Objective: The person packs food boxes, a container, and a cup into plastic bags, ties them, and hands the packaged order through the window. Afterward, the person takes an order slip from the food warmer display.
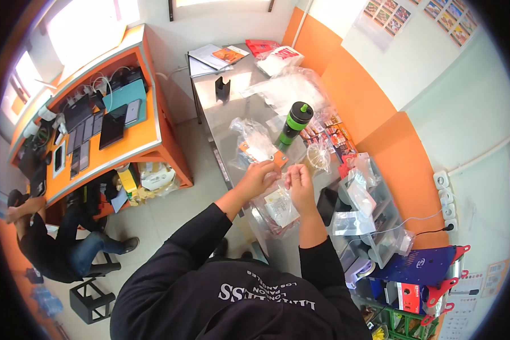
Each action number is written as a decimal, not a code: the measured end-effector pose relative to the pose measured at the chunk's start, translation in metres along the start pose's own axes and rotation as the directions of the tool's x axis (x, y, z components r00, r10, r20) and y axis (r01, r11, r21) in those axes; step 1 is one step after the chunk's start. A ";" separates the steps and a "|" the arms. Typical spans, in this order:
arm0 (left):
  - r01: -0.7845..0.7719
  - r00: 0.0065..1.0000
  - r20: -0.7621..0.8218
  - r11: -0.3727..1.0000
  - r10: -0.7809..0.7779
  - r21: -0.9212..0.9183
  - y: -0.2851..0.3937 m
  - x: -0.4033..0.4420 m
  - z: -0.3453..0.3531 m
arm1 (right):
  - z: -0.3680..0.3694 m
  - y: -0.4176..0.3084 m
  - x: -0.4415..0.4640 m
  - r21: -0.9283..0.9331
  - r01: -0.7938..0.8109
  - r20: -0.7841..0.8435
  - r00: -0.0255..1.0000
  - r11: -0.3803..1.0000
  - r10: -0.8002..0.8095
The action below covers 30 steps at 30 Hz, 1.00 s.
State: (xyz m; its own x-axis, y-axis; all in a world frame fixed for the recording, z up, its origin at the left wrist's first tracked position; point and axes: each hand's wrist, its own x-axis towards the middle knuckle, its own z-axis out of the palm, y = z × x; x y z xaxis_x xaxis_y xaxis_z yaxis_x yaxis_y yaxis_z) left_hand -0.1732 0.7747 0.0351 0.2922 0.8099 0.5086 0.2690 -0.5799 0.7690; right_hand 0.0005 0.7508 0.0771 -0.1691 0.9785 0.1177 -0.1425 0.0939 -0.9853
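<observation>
Over the metal table (212, 116), my left hand (260, 178) is closed, its fingers pinched together beside an orange card (280, 158). Close to its right, my right hand (299, 181) is closed too, fingertips pressed together. What either hand pinches is too small to make out. Clear plastic packaging (254, 136) lies just beyond my hands. Another clear bag with a white label (281, 209) rests below them. A black and green bottle (294, 123) stands behind my hands, and a crumpled clear wrapper (318, 157) is at its right.
Grey bins (382, 226) with plastic packets stand right of a black phone (327, 205). A black holder (222, 89) and papers (212, 58) are at the far end. A seated person (56, 249) is by the orange desk (147, 136) at left.
</observation>
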 end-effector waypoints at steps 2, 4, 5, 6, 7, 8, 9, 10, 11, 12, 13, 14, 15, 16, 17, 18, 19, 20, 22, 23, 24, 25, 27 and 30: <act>0.047 0.999 0.016 0.998 -0.046 -0.045 0.002 -0.001 -0.001 | -0.013 -0.006 0.000 -0.270 0.151 -0.057 0.983 0.951 -0.173; 0.175 0.984 -0.009 0.980 -0.177 -0.095 0.009 -0.005 0.001 | -0.020 0.005 -0.001 -0.532 0.247 0.008 0.958 0.810 -0.287; 0.297 0.952 -0.032 0.943 -0.304 -0.149 0.012 -0.008 0.002 | -0.018 0.002 -0.001 -0.744 0.321 0.107 0.922 0.585 -0.371; 0.294 0.953 -0.028 0.945 -0.301 -0.141 0.010 -0.011 0.003 | -0.017 -0.001 -0.003 -0.741 0.322 0.101 0.921 0.589 -0.377; 0.286 0.954 -0.065 0.952 -0.294 -0.112 0.005 -0.016 0.004 | -0.017 -0.005 -0.006 -0.842 0.250 0.157 0.961 0.477 -0.227; 0.278 0.953 -0.102 0.957 -0.286 -0.083 0.006 -0.021 0.002 | -0.015 -0.010 -0.007 -0.920 0.194 0.183 0.981 0.340 -0.064; 0.276 0.954 -0.099 0.958 -0.282 -0.075 0.008 -0.028 -0.001 | -0.018 -0.007 -0.004 -0.918 0.194 0.181 0.981 0.346 -0.070; 0.318 0.937 -0.128 0.945 -0.325 -0.075 0.010 -0.038 -0.005 | -0.024 0.000 0.004 -0.799 0.118 0.155 0.988 0.589 0.013; 0.359 0.917 -0.158 0.930 -0.367 -0.076 0.014 -0.049 -0.009 | -0.027 0.002 0.009 -0.622 0.017 0.154 0.983 0.783 0.101; 0.378 0.908 -0.154 0.921 -0.389 -0.094 0.018 -0.063 -0.016 | -0.029 0.000 0.010 -0.616 0.019 0.153 0.984 0.787 0.096; 0.398 0.899 -0.149 0.911 -0.411 -0.110 0.022 -0.079 -0.024 | -0.031 -0.003 0.011 -0.541 -0.062 0.165 0.970 0.839 0.177; 0.447 0.875 -0.143 0.886 -0.462 -0.125 0.023 -0.098 -0.030 | -0.031 -0.006 0.012 -0.460 -0.146 0.184 0.949 0.876 0.254; 0.496 0.848 -0.135 0.857 -0.513 -0.140 0.020 -0.121 -0.035 | -0.031 -0.009 0.013 -0.452 -0.143 0.182 0.952 0.880 0.248; 0.521 0.833 -0.137 0.844 -0.535 -0.127 0.016 -0.148 -0.041 | -0.030 -0.014 0.014 -0.372 -0.213 0.199 0.932 0.904 0.302; 0.545 0.819 -0.139 0.830 -0.557 -0.115 0.012 -0.177 -0.047 | -0.029 -0.019 0.014 -0.290 -0.283 0.220 0.910 0.914 0.352; 0.588 0.788 -0.143 0.801 -0.598 -0.111 0.008 -0.208 -0.054 | -0.028 -0.024 0.014 -0.285 -0.282 0.218 0.912 0.916 0.348; 0.630 0.754 -0.148 0.769 -0.639 -0.110 0.006 -0.239 -0.061 | -0.026 -0.030 0.012 -0.219 -0.312 0.246 0.899 0.924 0.362; 0.673 0.716 -0.157 0.732 -0.680 -0.101 0.009 -0.267 -0.070 | -0.024 -0.036 0.011 -0.156 -0.344 0.276 0.885 0.926 0.375; 0.749 0.636 -0.197 0.658 -0.746 -0.075 0.021 -0.322 -0.090 | -0.020 -0.043 0.008 -0.139 -0.350 0.317 0.870 0.926 0.377; 0.780 0.597 -0.229 0.623 -0.769 -0.060 0.030 -0.347 -0.100 | -0.016 -0.047 0.008 -0.126 -0.352 0.362 0.854 0.927 0.373; 0.814 0.552 -0.266 0.580 -0.790 -0.035 0.040 -0.371 -0.111 | -0.011 -0.052 0.007 -0.129 -0.353 0.364 0.853 0.927 0.375; 0.844 0.507 -0.306 0.536 -0.806 -0.013 0.046 -0.396 -0.120 | -0.004 -0.059 0.005 -0.152 -0.336 0.374 0.851 0.930 0.368; 0.872 0.449 -0.395 0.490 -0.801 -0.001 0.042 -0.465 -0.137 | 0.012 -0.069 0.005 -0.183 -0.312 0.390 0.848 0.932 0.360; 0.921 0.277 -0.490 0.374 -0.827 -0.110 0.048 -0.556 -0.152 | 0.038 -0.083 0.002 -0.167 -0.280 0.405 0.855 0.945 0.325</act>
State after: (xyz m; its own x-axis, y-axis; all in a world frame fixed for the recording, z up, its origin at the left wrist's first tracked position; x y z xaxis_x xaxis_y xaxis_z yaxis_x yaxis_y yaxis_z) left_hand -0.4624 0.3098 -0.1525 -0.5910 0.7467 -0.3052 0.2684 0.5388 0.7986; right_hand -0.0253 0.7384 0.1637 -0.5856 0.7927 -0.1694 0.0754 -0.1548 -0.9851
